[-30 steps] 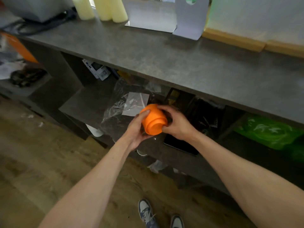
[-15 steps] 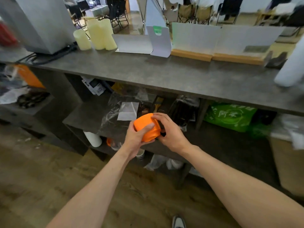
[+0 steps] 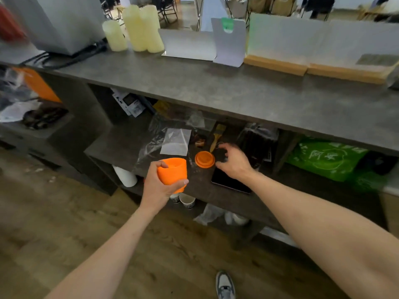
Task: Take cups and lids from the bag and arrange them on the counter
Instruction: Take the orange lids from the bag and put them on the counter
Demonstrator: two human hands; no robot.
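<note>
A: 2 orange pieces show. The left hand (image 3: 160, 186) is wrapped around the orange cup (image 3: 172, 172), upright and mouth up, off the front edge of the lower shelf (image 3: 116, 145). The orange lid (image 3: 205, 159) lies flat on that shelf, near its front edge.

B: And the right hand (image 3: 234, 161)?

A: Spread, fingers curled loosely, gripping nothing, just right of the lid. I cannot tell if a fingertip touches it.

B: What crowds the lid?

A: A clear plastic bag (image 3: 170, 137) lies crumpled to its left and behind, with a white slip inside. A paintbrush (image 3: 218, 135) lies behind the lid, and a dark tablet (image 3: 230, 182) sits at the shelf's front edge under the right wrist. A dark wrapped bundle (image 3: 258, 138) stands further right.

B: The counter (image 3: 226, 91) itself?

A: Its middle is bare. Along the back edge stand 3 pale candles (image 3: 140, 29), a white card stand (image 3: 228, 42) with a green mark, and 2 wooden-based boards (image 3: 313, 46). A grey box (image 3: 64, 20) with cables fills the back left corner.

B: Any writing?

A: A green bag (image 3: 323, 157) under the counter's right end carries white characters, too blurred to read. Below the shelf, paper cups (image 3: 186, 200) have print I cannot make out either.
</note>
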